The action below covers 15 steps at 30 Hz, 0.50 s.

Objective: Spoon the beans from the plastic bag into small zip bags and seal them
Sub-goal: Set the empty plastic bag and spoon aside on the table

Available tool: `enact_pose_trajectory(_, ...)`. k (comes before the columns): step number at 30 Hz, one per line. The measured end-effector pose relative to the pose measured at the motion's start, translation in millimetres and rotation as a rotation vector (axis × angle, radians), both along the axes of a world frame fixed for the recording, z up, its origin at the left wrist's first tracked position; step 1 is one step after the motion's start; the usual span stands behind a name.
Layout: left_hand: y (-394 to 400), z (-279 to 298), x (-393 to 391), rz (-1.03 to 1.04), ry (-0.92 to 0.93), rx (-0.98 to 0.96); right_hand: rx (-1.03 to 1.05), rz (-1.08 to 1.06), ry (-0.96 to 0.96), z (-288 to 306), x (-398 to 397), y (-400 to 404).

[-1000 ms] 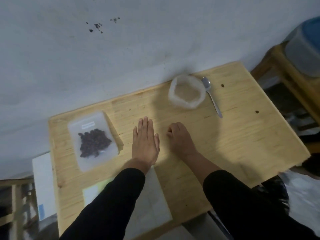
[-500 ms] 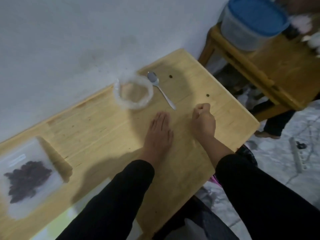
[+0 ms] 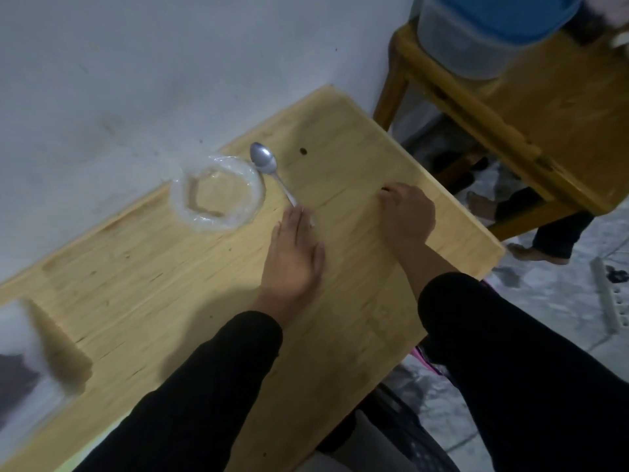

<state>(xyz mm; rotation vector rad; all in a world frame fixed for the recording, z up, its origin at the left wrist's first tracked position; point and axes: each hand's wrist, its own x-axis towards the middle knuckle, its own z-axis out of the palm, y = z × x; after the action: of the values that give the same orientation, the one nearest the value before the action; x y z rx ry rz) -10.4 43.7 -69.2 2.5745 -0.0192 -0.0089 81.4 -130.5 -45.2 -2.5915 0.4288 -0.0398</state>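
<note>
Pale wooden desk (image 3: pixel 170 287) against a grey wall carries a clear plastic bag (image 3: pixel 218 194) rolled open near the back, seemingly emptied, with a metal spoon (image 3: pixel 270 172) just beside it. At the far left edge, blurred, lies a small zip bag of dark beans (image 3: pixel 17 373). One stray bean (image 3: pixel 303 151) sits beyond the spoon. The left hand (image 3: pixel 292 257) rests flat, fingers straight, tips at the spoon's handle. The right hand (image 3: pixel 406 212) curls its fingertips over another dark speck, probably gathering a spilled bean.
</note>
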Motion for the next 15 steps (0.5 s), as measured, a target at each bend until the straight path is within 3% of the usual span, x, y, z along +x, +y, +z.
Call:
enact_pose_trajectory(8,-2.8,7.4,-2.0,0.015,-0.022,0.004,0.098,0.025,0.028,1.4,0.5,5.6)
enact_pose_trajectory(12,4.1,8.0,-2.1,0.081,-0.033,0.037,0.417,-0.023,0.018,15.8,3.6,20.3)
enact_pose_trajectory(15,9.2,6.0,1.4,0.096,-0.032,0.096,0.639,-0.070,0.131,22.6,13.4,36.0)
